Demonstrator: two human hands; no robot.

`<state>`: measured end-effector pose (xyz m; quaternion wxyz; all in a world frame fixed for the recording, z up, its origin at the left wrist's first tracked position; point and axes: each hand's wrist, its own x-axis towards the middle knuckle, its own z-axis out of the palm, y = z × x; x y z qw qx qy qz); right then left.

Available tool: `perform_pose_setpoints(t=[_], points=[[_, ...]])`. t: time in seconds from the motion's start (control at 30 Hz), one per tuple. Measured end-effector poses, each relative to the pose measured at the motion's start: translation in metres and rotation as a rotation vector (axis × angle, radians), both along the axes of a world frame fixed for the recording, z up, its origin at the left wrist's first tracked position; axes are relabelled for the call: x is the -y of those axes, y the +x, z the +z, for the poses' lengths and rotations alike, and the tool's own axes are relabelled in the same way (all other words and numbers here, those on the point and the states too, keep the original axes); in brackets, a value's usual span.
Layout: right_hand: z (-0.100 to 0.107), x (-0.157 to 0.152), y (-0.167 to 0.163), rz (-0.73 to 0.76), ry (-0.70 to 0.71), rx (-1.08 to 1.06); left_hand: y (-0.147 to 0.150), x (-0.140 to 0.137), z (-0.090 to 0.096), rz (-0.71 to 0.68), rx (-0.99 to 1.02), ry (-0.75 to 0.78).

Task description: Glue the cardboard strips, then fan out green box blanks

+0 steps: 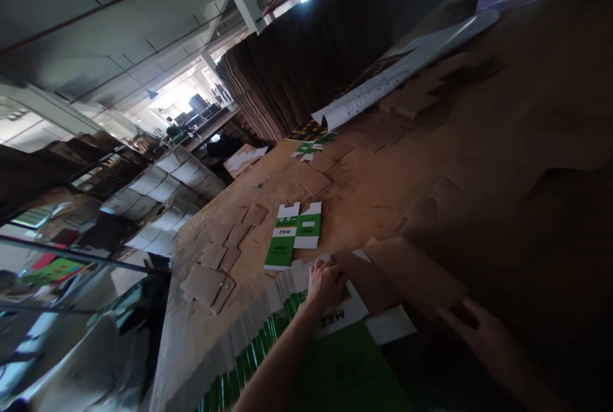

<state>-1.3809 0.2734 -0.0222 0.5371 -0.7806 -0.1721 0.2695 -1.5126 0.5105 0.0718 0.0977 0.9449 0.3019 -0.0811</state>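
Fingers [318, 265] curled, our left hand [326, 284] tops a box [352, 306] beneath; our right hand [481, 326] meets cardboard [416, 268], grips unclear: likely light, bendable, best edge-held.

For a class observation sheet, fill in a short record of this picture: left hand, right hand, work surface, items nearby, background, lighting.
Left hand: on a green-and-white printed sheet
Right hand: at the edge of a brown cardboard piece; exact grip unclear
Work surface: brown table
Items nearby: fanned row of green-and-white sheets; flat printed cutouts; brown cutouts
Background: tall cardboard stack; curled white sheet
Lighting: bright far end, dark lower right
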Motion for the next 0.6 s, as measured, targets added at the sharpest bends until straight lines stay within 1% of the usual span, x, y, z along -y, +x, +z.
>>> perform_pose_setpoints(t=[0.03, 0.1, 0.17, 0.2, 0.27, 0.3, 0.37, 0.5, 0.57, 0.6], points=[[0.003, -0.003, -0.003, 0.047, 0.014, 0.075, 0.000, -0.001, 0.001, 0.003, -0.009, 0.002], [0.000, -0.014, -0.017, 0.226, 0.105, 0.140, -0.001, -0.002, 0.001, -0.005, 0.001, -0.002], [-0.016, -0.024, -0.032, 0.405, 0.210, 0.166, -0.002, -0.002, 0.000, 0.010, 0.024, -0.010], [-0.026, -0.029, -0.039, 0.459, 0.238, 0.178, -0.002, -0.002, -0.001, 0.025, 0.029, -0.016], [-0.044, -0.034, -0.047, 0.504, 0.251, 0.202, -0.002, -0.001, -0.003, 0.043, 0.020, -0.019], [-0.050, -0.036, -0.048, 0.513, 0.244, 0.213, -0.003, -0.001, -0.004, 0.031, 0.009, -0.017], [-0.051, -0.036, -0.047, 0.543, 0.216, 0.221, -0.003, 0.000, -0.005, -0.002, -0.009, -0.010], [-0.032, -0.033, -0.030, 0.657, 0.131, 0.249, -0.003, 0.001, -0.006, 0.008, -0.042, -0.010], [-0.029, -0.026, -0.011, 0.640, 0.039, 0.369, -0.002, 0.001, -0.006, 0.017, -0.053, -0.015], [-0.032, -0.021, 0.001, 0.588, -0.022, 0.461, -0.001, 0.001, -0.007, 0.019, -0.054, -0.020]])
